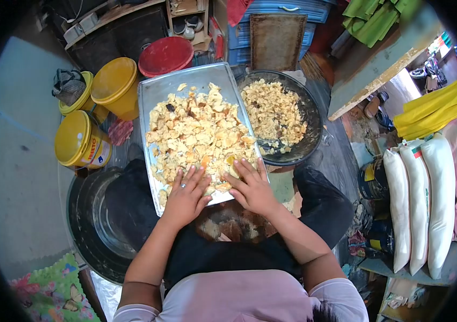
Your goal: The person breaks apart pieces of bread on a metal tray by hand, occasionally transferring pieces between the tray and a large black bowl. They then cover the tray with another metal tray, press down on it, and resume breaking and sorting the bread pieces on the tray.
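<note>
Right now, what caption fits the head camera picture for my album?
Two hands touch broken yellowish pieces on a metal tray, beside a round dark pan.

A tray (232, 75) of broken pieces (196, 129) lies in front of the person (250, 295). Its right edge overlaps the rim of a round basin (317, 107) holding more pieces. Lidded buckets (115, 86) stand beyond the tray's left edge; an upright board (278, 42) is behind the basin. Left of the person sits another basin (78, 225); at far right, three sacks (421, 204) stand side by side.
</note>
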The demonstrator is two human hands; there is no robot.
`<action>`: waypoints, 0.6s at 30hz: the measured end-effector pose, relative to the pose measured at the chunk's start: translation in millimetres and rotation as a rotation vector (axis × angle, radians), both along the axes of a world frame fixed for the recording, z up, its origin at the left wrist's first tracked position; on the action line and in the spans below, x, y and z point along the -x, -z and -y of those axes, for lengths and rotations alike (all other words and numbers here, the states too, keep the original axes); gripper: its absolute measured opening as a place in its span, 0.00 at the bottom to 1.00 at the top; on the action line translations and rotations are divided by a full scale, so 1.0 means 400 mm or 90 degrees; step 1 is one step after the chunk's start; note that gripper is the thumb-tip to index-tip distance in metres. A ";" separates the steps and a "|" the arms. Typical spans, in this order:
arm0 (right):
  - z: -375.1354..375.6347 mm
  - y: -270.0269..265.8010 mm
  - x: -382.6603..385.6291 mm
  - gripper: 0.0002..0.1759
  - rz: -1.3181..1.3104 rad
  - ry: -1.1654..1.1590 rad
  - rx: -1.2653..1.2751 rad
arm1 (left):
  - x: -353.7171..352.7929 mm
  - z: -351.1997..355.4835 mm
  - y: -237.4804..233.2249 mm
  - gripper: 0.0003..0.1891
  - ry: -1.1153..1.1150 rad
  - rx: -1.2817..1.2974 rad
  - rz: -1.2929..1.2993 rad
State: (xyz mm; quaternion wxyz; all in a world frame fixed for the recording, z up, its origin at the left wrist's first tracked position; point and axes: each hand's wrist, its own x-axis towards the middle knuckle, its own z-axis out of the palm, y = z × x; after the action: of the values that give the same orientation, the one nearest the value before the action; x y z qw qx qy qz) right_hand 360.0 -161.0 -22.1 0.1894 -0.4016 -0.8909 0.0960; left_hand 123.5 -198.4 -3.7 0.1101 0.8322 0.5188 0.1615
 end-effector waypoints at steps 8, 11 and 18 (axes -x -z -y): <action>0.010 0.043 -0.009 0.28 -0.052 -0.008 -0.029 | -0.027 -0.008 -0.009 0.27 0.023 0.018 -0.029; -0.008 0.043 -0.021 0.30 -0.137 -0.009 -0.029 | -0.047 -0.030 -0.033 0.27 0.028 0.020 -0.011; -0.246 0.082 -0.143 0.36 -0.363 0.340 -0.066 | 0.010 -0.167 -0.087 0.35 -0.105 0.051 -0.031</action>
State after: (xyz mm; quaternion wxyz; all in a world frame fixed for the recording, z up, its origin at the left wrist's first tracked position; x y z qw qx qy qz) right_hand 417.4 -62.4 -54.7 0.4673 -0.5663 -0.6707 0.1058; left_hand 119.7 -131.8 31.1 0.1171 0.7852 0.5942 0.1287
